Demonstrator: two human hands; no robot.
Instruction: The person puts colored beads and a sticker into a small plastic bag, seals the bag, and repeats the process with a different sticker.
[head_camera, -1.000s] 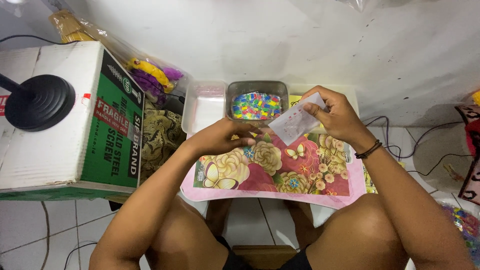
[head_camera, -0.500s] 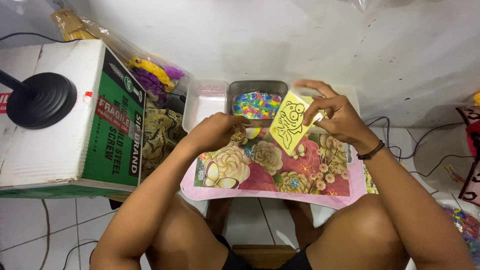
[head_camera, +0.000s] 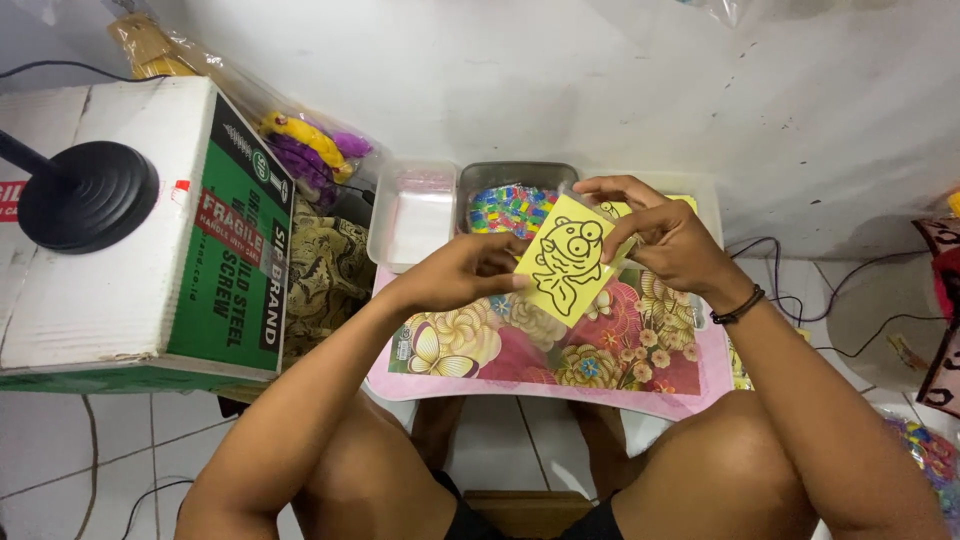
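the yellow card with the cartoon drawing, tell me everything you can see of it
The yellow card is a thin, flat, roughly square sheet that looks like paper or card, bright yellow, with a black outline drawing of a big-eyed cartoon creature. It is tilted, held up above the flowered mat, in front of the metal tray of coloured beads. The left hand grips its lower left edge; the right hand pinches its upper right corner with its fingers.

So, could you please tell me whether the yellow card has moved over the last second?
Yes. The yellow card has turned its drawn face up and shifted left, from beside the right hand to below the grey bead tray, towards the left hand.
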